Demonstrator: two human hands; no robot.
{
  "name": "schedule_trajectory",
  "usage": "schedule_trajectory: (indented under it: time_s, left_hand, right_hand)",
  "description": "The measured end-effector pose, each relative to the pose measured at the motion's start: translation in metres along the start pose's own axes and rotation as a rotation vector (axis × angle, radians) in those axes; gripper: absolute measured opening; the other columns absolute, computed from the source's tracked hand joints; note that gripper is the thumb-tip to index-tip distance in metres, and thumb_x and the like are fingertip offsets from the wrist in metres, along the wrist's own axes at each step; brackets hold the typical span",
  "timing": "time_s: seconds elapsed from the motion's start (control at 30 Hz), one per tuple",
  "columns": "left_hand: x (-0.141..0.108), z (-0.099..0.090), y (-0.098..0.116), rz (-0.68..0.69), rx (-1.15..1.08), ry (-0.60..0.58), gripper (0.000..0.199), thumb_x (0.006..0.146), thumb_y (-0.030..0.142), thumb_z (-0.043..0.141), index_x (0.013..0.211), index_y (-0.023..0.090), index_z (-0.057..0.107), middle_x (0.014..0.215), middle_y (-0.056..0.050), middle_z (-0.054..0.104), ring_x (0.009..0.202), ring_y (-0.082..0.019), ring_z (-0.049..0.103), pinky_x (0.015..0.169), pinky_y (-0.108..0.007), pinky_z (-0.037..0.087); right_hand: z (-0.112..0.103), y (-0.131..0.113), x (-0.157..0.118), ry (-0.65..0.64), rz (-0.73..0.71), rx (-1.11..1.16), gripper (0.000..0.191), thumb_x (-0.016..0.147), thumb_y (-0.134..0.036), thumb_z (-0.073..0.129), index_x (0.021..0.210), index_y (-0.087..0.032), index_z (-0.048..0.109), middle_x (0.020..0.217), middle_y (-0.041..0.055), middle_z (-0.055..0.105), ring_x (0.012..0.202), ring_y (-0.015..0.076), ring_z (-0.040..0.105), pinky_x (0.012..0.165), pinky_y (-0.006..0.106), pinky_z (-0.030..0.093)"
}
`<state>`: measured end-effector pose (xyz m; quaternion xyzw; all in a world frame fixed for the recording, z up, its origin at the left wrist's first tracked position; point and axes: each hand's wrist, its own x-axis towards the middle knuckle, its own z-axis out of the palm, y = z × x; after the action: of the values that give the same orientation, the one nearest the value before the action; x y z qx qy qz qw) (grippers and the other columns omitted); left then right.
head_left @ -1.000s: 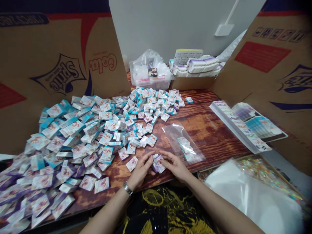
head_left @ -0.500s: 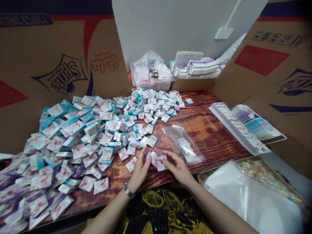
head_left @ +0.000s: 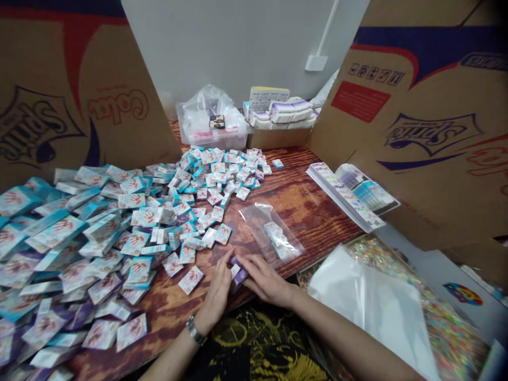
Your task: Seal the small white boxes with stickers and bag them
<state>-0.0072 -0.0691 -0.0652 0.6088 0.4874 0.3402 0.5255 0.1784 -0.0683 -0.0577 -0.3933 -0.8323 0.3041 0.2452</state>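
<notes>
Small purple-and-white boxes [head_left: 238,275] are stood together between my two hands at the table's front edge. My left hand [head_left: 217,290] presses on their left side, and my right hand [head_left: 264,279] closes round their right side, partly covering them. Just behind my right hand lies a clear plastic bag [head_left: 273,233] with several small boxes inside. A large heap of small white boxes with blue or purple sides [head_left: 135,241] spreads over the left and middle of the table [head_left: 313,211]. A loose box [head_left: 191,280] lies left of my hands.
Tall cardboard cartons stand at the left [head_left: 130,106] and right [head_left: 436,132]. At the back are a plastic tub [head_left: 234,138] and a carton of packs [head_left: 278,138]. Printed strips [head_left: 345,198] lie right; clear bags [head_left: 365,296] rest on colourful filling at front right.
The view has turned to the right. The purple boxes, spread apart and face-up before, are now turned and pressed together between my hands.
</notes>
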Motion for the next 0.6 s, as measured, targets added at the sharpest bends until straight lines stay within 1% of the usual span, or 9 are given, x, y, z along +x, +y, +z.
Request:
schedule_trajectory:
  time_s: [0.07,0.2,0.27,0.33,0.43,0.5,0.6]
  left_hand:
    - [0.000,0.010,-0.005,-0.042,-0.048,0.051,0.055,0.095,0.049,0.025,0.141,0.021,0.027,0.149,-0.009,0.028,0.137,-0.021,0.024,0.114,-0.042,0.017]
    - [0.000,0.023,-0.008,-0.127,-0.069,0.207,0.056,0.094,0.051,0.024,0.140,0.020,0.028,0.148,-0.009,0.028,0.138,-0.020,0.022,0.114,-0.039,0.017]
    - [0.001,0.024,-0.007,-0.115,-0.091,0.216,0.055,0.094,0.051,0.025,0.140,0.021,0.028,0.149,-0.008,0.028,0.138,-0.019,0.021,0.114,-0.038,0.017]
    - [0.002,0.023,-0.006,-0.089,-0.126,0.190,0.054,0.095,0.050,0.024,0.140,0.021,0.028,0.148,-0.008,0.028,0.138,-0.018,0.021,0.114,-0.037,0.018]
    - [0.003,0.020,-0.011,-0.059,-0.106,0.170,0.055,0.094,0.051,0.026,0.140,0.021,0.029,0.148,-0.008,0.028,0.138,-0.020,0.021,0.114,-0.038,0.017]
    - [0.003,0.020,-0.016,-0.046,-0.058,0.198,0.056,0.094,0.051,0.027,0.140,0.020,0.029,0.148,-0.009,0.028,0.138,-0.021,0.022,0.114,-0.040,0.016]
    - [0.001,0.019,-0.019,-0.034,-0.036,0.219,0.055,0.094,0.050,0.025,0.139,0.019,0.031,0.148,-0.009,0.030,0.137,-0.021,0.025,0.114,-0.039,0.017]
  right_hand:
    - [0.009,0.004,-0.004,0.028,-0.013,-0.060,0.059,0.092,-0.021,0.042,0.146,-0.019,0.018,0.130,0.0170,0.042,0.123,0.0264,0.041,0.101,0.043,0.040]
    - [0.018,0.006,-0.006,0.025,0.030,-0.009,0.065,0.090,-0.022,0.047,0.146,-0.021,0.015,0.134,0.0155,0.036,0.126,0.0260,0.037,0.103,0.042,0.038]
    - [0.019,0.006,-0.004,0.044,0.040,-0.005,0.068,0.088,-0.023,0.051,0.146,-0.020,0.016,0.133,0.0160,0.035,0.125,0.0267,0.037,0.103,0.043,0.038]
    - [0.018,0.005,-0.001,0.060,0.031,-0.034,0.069,0.087,-0.024,0.054,0.145,-0.019,0.017,0.130,0.0174,0.036,0.123,0.0281,0.038,0.100,0.044,0.040]
    - [0.020,0.003,0.003,0.021,-0.069,-0.068,0.069,0.085,-0.028,0.057,0.143,-0.016,0.022,0.129,0.0190,0.037,0.121,0.0292,0.039,0.099,0.044,0.041]
    - [0.021,0.000,0.006,-0.003,-0.121,-0.088,0.066,0.084,-0.029,0.057,0.141,-0.014,0.027,0.127,0.0193,0.040,0.119,0.0292,0.041,0.097,0.043,0.043]
    - [0.019,-0.004,0.009,0.010,-0.096,-0.121,0.063,0.082,-0.026,0.057,0.138,-0.014,0.031,0.120,0.0172,0.046,0.112,0.0278,0.047,0.092,0.041,0.046]
